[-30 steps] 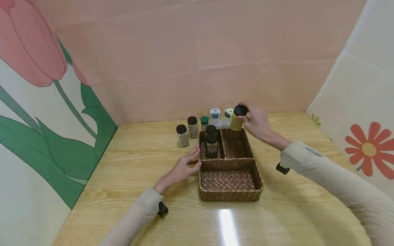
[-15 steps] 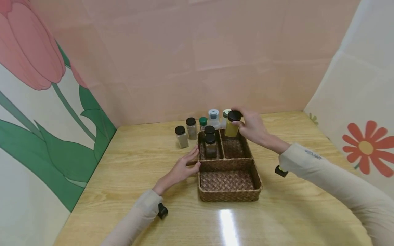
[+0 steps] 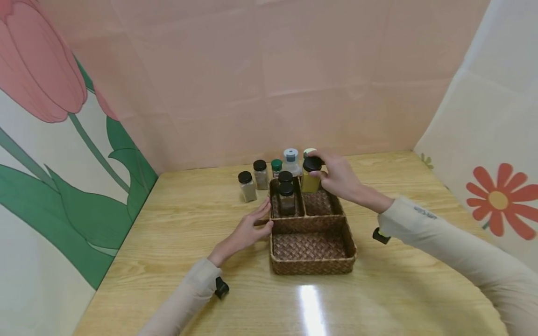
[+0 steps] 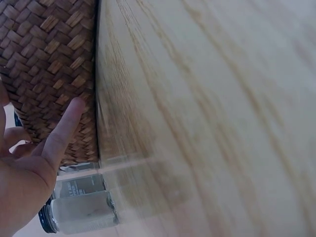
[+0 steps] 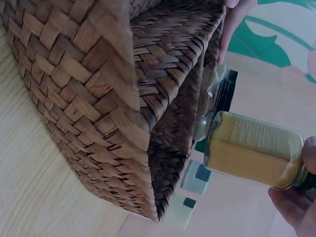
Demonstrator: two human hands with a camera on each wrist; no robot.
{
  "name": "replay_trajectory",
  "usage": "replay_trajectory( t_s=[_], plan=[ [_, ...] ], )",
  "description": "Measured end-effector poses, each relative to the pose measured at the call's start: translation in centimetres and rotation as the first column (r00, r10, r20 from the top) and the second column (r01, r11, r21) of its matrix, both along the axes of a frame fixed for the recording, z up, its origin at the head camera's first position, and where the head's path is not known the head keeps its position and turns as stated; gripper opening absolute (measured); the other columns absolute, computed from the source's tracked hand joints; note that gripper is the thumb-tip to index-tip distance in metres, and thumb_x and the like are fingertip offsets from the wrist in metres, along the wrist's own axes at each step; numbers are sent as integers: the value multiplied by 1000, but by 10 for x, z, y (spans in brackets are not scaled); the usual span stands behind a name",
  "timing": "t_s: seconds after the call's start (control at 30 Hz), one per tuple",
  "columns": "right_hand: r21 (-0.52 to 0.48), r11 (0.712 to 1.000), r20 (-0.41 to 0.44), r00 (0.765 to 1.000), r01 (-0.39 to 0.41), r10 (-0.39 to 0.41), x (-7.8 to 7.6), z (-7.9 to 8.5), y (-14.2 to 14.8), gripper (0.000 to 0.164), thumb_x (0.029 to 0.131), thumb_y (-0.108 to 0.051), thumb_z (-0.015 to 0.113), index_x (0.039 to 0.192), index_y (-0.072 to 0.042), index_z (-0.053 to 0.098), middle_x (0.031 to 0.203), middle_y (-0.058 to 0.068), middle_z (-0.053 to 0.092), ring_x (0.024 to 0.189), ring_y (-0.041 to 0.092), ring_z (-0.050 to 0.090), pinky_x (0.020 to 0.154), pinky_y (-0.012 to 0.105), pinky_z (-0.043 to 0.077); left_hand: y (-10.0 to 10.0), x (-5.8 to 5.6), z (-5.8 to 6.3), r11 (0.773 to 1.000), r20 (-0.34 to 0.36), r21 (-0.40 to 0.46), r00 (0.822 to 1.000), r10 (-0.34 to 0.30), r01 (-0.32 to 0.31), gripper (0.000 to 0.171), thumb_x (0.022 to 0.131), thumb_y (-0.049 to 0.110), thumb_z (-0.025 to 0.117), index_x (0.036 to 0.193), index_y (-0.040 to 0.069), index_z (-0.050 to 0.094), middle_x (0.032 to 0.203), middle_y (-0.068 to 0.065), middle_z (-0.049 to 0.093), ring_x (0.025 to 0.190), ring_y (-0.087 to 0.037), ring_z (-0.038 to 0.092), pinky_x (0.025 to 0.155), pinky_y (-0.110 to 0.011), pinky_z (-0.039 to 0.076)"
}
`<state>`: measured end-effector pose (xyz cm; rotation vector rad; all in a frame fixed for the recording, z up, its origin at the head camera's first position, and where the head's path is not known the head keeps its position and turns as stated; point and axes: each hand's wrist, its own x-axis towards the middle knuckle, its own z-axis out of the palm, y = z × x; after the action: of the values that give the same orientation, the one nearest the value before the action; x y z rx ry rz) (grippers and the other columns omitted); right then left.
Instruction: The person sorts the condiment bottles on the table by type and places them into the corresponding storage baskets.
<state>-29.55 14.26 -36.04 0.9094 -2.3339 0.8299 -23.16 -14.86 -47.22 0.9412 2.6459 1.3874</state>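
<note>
My right hand pinches the black lid of a spice jar filled with yellow powder. In the right wrist view this jar hangs above the rim of the woven basket, over its back right compartment. My left hand rests on the left side of the basket, fingers straight; the left wrist view shows a finger against the weave. Two black-lidded jars, the nearer one dark, stand in the back left compartment. The wide front compartment holds nothing.
Behind and left of the basket stand two black-lidded jars, one pale and one greyish. A green-lidded jar, a white-capped bottle and a pale-green-capped bottle stand behind it, near the wall.
My right hand has carried the yellow jar left and down, from behind the basket's right edge to over the back right compartment. The left hand stays on the basket's side.
</note>
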Motion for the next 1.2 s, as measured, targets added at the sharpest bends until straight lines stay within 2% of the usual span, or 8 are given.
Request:
replay_trajectory(
  t_s=[0.13, 0.4, 0.6, 0.73, 0.8, 0.9, 1.0, 1.2],
  plan=[
    [6, 1000, 32, 999, -10, 10, 3, 2, -2, 47, 84, 1, 77, 127, 3, 60, 117, 24, 64, 92, 35, 64, 63, 41, 45, 0, 0, -1, 1000, -7, -3, 1000, 5, -5, 58, 102, 22, 57, 151, 4, 32, 162, -9, 19, 145, -22, 24, 110, -40, 35],
    [38, 999, 76, 997, -19, 16, 8, 3, -7, 46, 86, 0, 75, 129, 1, 60, 117, 22, 65, 78, 28, 61, 58, 36, 41, 0, 0, -1, 1000, -4, -3, 1000, 5, -5, 58, 102, 21, 58, 151, 4, 33, 162, -7, 19, 145, -22, 25, 110, -39, 35],
    [75, 996, 97, 994, -55, 47, 15, 9, -12, 46, 89, -2, 73, 132, -2, 59, 119, 20, 65, 65, 20, 54, 54, 33, 38, 0, -1, -1, 1000, -12, 2, 1000, 10, -10, 58, 101, 21, 58, 150, 3, 34, 162, -8, 20, 145, -24, 25, 111, -41, 34],
    [108, 992, 125, 990, -71, 58, 18, 13, -16, 47, 90, -2, 72, 134, -3, 57, 117, 19, 66, 50, 13, 39, 47, 30, 31, 0, -1, 0, 1000, -19, 4, 1000, 11, -10, 58, 101, 21, 58, 150, 2, 34, 162, -9, 20, 145, -24, 25, 111, -41, 34],
    [114, 990, 136, 989, -79, 63, 19, 14, -17, 46, 90, -2, 72, 134, -2, 57, 115, 18, 66, 48, 12, 37, 46, 29, 31, 0, 0, 0, 1000, -24, 5, 1000, 8, -8, 58, 101, 21, 58, 150, 2, 34, 162, -10, 20, 145, -24, 26, 111, -42, 34],
    [113, 989, 148, 986, -98, 80, 21, 14, -20, 45, 89, -1, 72, 132, -1, 58, 109, 17, 67, 54, 14, 46, 50, 30, 36, 1, 0, 0, 1000, -24, 4, 1000, 4, -4, 58, 102, 21, 58, 150, 1, 34, 162, -11, 20, 145, -25, 26, 111, -42, 34],
    [119, 986, 160, 982, -117, 97, 23, 14, -22, 46, 89, -1, 72, 132, 0, 57, 110, 16, 66, 64, 17, 53, 54, 31, 41, 0, 0, 0, 1000, -13, 0, 1000, 9, -9, 58, 102, 21, 58, 151, 2, 33, 162, -9, 20, 145, -24, 25, 111, -42, 34],
    [120, 983, 194, 975, -138, 113, 26, 13, -26, 46, 90, -3, 72, 134, -3, 57, 115, 16, 65, 66, 18, 56, 55, 32, 42, 0, 0, 0, 1000, 5, -6, 1000, 11, -11, 58, 102, 23, 57, 151, 5, 32, 163, -8, 19, 145, -21, 24, 111, -39, 34]
  ],
)
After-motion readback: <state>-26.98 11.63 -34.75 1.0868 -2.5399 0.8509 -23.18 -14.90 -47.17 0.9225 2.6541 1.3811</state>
